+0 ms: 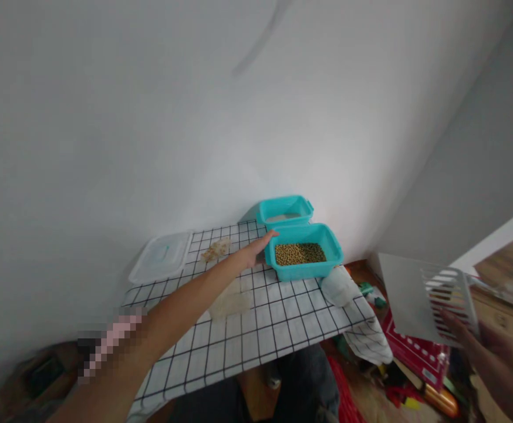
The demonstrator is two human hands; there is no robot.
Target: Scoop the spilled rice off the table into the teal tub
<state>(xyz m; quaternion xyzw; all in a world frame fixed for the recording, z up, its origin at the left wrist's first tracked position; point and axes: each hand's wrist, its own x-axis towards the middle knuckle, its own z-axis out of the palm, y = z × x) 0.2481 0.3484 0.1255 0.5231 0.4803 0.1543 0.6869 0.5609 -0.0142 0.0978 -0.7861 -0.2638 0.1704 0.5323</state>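
My left hand [256, 251] is closed on the left rim of a teal plastic bin [303, 271], thumb over the edge. Inside the bin lie beans [298, 254], yellowish on the left and greenish on the right. Off the table's right side, my right hand [472, 343], somewhat blurred, grips a white slotted plastic basket [452, 299] with a plain flat side. Behind the front bin stands a second teal bin [285, 205] with something pale at its bottom. A clear bag with brownish bits [216, 249] and a pale translucent bag [230, 302] lie left of the bins.
A white-and-black checked cloth covers the table [278, 329], which stands against a white wall. At its back left lies a translucent lid [162, 257]. A crumpled white bag [339, 286] rests by the right edge. A red package [417, 352] and clutter fill the floor at right.
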